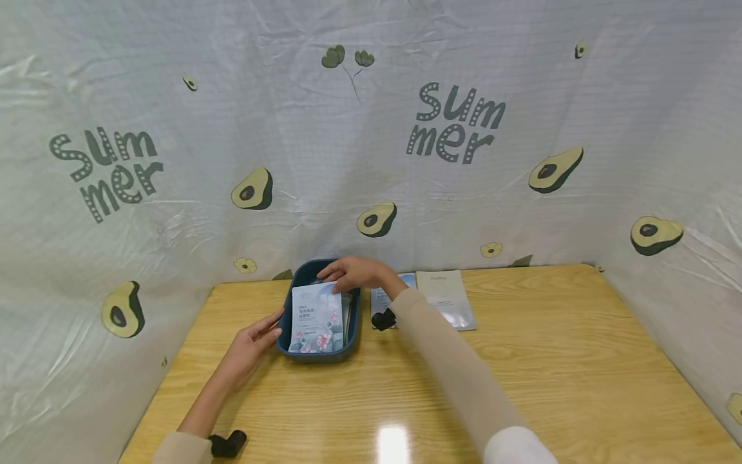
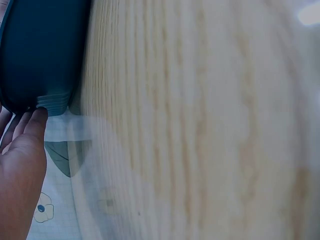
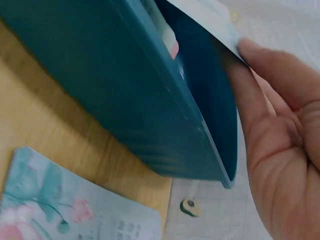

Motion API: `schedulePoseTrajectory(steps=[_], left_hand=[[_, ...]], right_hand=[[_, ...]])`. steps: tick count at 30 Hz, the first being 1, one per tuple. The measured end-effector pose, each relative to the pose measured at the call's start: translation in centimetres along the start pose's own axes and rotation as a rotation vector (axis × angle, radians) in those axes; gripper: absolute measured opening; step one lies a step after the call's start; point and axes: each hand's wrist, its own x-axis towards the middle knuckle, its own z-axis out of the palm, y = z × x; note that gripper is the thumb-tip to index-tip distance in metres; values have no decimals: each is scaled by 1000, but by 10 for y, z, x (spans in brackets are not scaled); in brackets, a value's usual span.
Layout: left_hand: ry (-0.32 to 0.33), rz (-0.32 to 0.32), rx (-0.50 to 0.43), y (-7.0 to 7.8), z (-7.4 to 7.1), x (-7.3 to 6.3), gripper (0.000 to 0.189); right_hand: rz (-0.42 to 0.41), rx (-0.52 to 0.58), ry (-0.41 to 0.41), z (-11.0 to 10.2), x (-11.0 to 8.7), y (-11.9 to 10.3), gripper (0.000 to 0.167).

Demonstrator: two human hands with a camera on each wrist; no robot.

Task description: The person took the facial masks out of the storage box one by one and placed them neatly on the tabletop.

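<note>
Cream packet (image 1: 446, 291) shows in head view, bin (image 3: 125, 95) everywhere.

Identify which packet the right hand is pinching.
The flowered packet at the mouth of the blue bin: the right hand pinches its edge. The other flowered packet and the cream packet lie on the table.

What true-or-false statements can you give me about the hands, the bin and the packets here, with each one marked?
1. The held packet is pinched by the right hand. True.
2. The left hand touches the outside of the bin. True.
3. The bin is tipped on its side. False: it stands upright on the table.
4. A light blue packet and a cream packet lie right of the bin. True.
5. The cream packet is nearer the bin than the light blue packet. False: the light blue packet is nearer.
</note>
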Motion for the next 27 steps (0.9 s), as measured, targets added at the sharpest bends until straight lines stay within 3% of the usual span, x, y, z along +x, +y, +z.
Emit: schedulePoseTrajectory(steps=[5,10,16,21,27], left_hand=[[14,-2,-10,-1,1,-1,61],[26,-6,-11,-2,3,-1,61],[35,17,-14,-4,8,-1,61],[37,19,-33,-6,12,-2,62],[59,20,-80,-6,13,-7,61]], right_hand=[[10,48,128,8,-6,0,38],[10,-2,229,15,-11,-4,28],[0,-18,198,19,-21,-3,46],[-38,40,149,21,-31,10,55],[-46,187,266,34,-36,20,46]])
